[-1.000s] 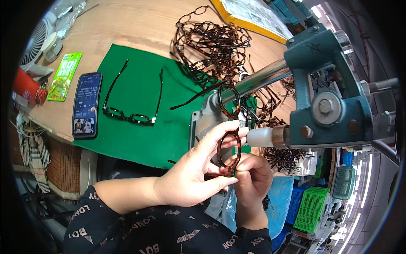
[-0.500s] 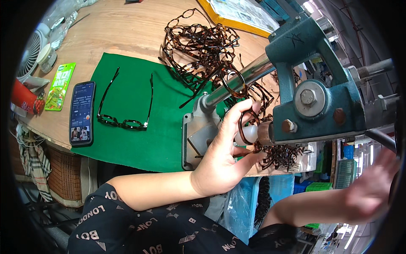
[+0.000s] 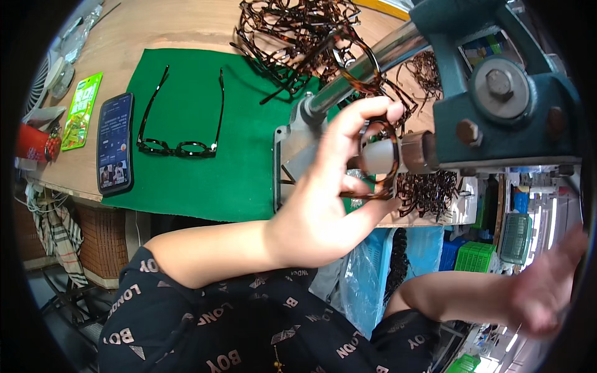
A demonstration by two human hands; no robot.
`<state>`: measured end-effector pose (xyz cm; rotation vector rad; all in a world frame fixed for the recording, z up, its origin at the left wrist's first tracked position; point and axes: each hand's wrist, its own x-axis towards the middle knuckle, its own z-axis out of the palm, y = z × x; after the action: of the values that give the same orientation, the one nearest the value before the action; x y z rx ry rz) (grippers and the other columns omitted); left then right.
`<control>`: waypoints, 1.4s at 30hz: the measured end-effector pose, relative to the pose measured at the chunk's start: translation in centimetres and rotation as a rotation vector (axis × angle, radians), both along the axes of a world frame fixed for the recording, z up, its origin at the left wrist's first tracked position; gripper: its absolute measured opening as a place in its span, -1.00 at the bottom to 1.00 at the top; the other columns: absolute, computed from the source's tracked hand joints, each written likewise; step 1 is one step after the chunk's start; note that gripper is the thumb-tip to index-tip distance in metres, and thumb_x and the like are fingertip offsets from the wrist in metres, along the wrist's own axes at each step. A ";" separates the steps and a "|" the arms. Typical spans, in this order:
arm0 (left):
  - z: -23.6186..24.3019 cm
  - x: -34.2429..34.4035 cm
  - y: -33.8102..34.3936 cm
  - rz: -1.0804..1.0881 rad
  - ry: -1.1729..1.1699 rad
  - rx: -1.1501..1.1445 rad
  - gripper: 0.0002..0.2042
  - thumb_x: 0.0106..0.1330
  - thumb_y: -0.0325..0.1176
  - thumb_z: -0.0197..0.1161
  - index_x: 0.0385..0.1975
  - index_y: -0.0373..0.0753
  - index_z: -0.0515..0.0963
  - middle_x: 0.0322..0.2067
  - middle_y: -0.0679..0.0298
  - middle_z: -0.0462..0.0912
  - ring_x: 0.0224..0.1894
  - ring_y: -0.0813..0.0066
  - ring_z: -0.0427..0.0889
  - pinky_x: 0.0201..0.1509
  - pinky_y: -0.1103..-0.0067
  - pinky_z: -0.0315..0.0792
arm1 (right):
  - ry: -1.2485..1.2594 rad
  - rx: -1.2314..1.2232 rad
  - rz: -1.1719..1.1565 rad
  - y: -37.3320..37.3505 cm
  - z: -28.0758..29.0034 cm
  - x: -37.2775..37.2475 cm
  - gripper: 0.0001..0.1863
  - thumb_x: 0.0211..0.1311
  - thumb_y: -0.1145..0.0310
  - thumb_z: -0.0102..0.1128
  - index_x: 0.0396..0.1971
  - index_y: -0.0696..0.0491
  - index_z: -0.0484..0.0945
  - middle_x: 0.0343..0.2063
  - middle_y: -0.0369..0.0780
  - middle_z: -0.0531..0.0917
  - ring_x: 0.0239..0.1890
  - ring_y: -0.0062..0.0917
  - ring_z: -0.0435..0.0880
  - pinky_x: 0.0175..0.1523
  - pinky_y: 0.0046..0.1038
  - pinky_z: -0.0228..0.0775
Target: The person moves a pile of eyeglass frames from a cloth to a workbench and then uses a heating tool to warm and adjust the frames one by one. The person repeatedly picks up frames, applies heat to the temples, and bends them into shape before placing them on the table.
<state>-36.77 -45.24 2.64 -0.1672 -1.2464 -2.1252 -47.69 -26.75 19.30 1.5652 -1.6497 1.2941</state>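
Note:
Pinched between the thumb and fingers of my left hand [image 3: 317, 205] is a brown tortoiseshell eyeglass frame [image 3: 396, 163]. One rim of it sits around the white rounded plug [image 3: 377, 156] at the end of a teal metal press [image 3: 454, 133]. Behind my fingers, part of the frame is hidden. My right hand [image 3: 547, 289] is at the far right edge, below the press, smeared by motion; its fingers run into the dark rim of the picture. Another tortoiseshell frame [image 3: 372, 59] leans on the press's steel column [image 3: 385, 53], just above my left hand.
A tangled heap of tortoiseshell frames [image 3: 292, 31] lies on the table's far side. Dark glasses [image 3: 177, 149] with unfolded temples rest on a green mat [image 3: 242, 174], beside a phone [image 3: 116, 143] and a green packet [image 3: 83, 112]. More brown parts [image 3: 429, 193] lie under the press.
The view has shifted, so the table things sit higher and the press farther right. My left hand still holds the frame at the plug. The right hand has moved lower relative to the press.

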 end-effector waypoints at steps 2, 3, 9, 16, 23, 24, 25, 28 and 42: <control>-0.4 2.3 -1.3 0.043 -0.022 -0.123 -0.16 -0.06 -0.67 0.17 0.26 -0.15 -0.13 0.23 0.10 0.09 0.03 0.49 0.33 -0.25 0.74 0.33 | -0.050 0.183 -0.219 -0.2 -5.5 -0.9 -0.77 0.07 0.41 -0.03 -0.29 0.14 0.53 -0.36 -0.23 0.58 -0.28 -0.51 0.53 -0.11 -0.57 0.35; -0.5 3.8 -2.3 0.025 -0.071 -0.072 -0.17 -0.07 -0.63 0.15 0.25 -0.17 -0.13 0.20 0.06 0.13 -0.02 0.50 0.36 -0.28 0.76 0.30 | -0.077 0.267 -0.298 -0.7 -8.9 -1.4 -0.78 0.06 0.47 -0.03 -0.30 0.15 0.53 -0.36 -0.22 0.59 -0.26 -0.49 0.55 -0.09 -0.56 0.37; -1.1 6.6 -3.1 -0.044 -0.187 0.230 -0.28 -0.03 -0.58 0.02 0.22 -0.28 -0.07 -0.04 -0.08 0.32 -0.58 0.47 0.45 -0.48 0.69 0.40 | -0.777 0.705 -0.286 1.7 -25.6 0.0 -0.91 0.00 0.58 0.21 -0.44 0.18 0.51 -0.47 -0.25 0.54 -0.44 -0.62 0.55 -0.34 -0.63 0.40; -1.9 7.7 -2.3 -0.088 -0.192 0.254 -0.34 0.02 -0.70 -0.04 0.20 -0.31 -0.05 -0.27 0.04 0.40 -0.52 0.35 0.56 -0.55 0.66 0.45 | -0.469 0.743 -0.290 0.3 -26.0 0.3 -0.91 -0.02 0.56 0.21 -0.47 0.16 0.49 -0.48 -0.17 0.52 -0.48 -0.42 0.50 -0.36 -0.50 0.35; -1.4 7.5 -3.3 -0.516 0.082 0.164 -0.88 0.11 -0.52 0.18 -0.38 -0.28 0.41 -0.24 0.14 0.43 -0.17 0.32 0.47 -0.06 0.48 0.36 | -0.269 0.897 -0.282 -0.7 -24.8 0.5 -0.93 0.02 0.56 0.11 -0.47 0.16 0.42 -0.49 -0.10 0.48 -0.37 -0.21 0.45 -0.24 -0.32 0.30; -1.3 7.5 -3.9 -0.594 0.093 0.091 -0.91 0.13 -0.44 0.20 -0.48 -0.28 0.43 -0.27 0.14 0.44 -0.20 0.30 0.46 -0.12 0.48 0.35 | -0.257 0.895 -0.306 -0.9 -24.9 0.7 -0.93 0.03 0.56 0.10 -0.47 0.16 0.41 -0.48 -0.09 0.48 -0.37 -0.20 0.44 -0.24 -0.31 0.29; -1.5 7.2 -4.5 -0.679 0.112 0.018 -0.84 0.15 -0.36 0.21 -0.58 -0.27 0.45 -0.29 0.14 0.46 -0.23 0.29 0.46 -0.17 0.48 0.35 | -0.243 0.896 -0.343 -1.0 -25.1 1.0 -0.93 0.03 0.55 0.09 -0.47 0.16 0.40 -0.48 -0.09 0.47 -0.37 -0.19 0.44 -0.24 -0.30 0.29; -1.4 7.9 -4.8 -0.864 -0.039 0.040 -0.85 0.21 -0.41 0.14 -0.56 -0.33 0.44 -0.48 0.25 0.48 -0.48 0.43 0.47 -0.40 0.60 0.33 | -0.293 0.911 -0.351 -0.6 -25.0 0.9 -0.94 0.06 0.55 0.06 -0.46 0.18 0.39 -0.49 -0.10 0.47 -0.41 -0.26 0.45 -0.25 -0.36 0.30; -2.5 7.2 -2.0 -0.991 -0.662 -0.111 -0.90 0.24 -0.47 0.04 -0.29 -0.30 0.34 -0.67 0.41 0.49 -0.60 0.69 0.45 -0.49 0.72 0.29 | -0.342 0.792 -0.207 -1.1 -22.4 -0.2 -0.96 0.07 0.57 0.05 -0.49 0.17 0.38 -0.49 -0.13 0.47 -0.39 -0.32 0.47 -0.22 -0.42 0.30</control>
<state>-29.59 -47.23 0.17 -0.1492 -1.9309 -3.1108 -47.87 -27.81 -3.10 1.5519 -2.6874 0.8633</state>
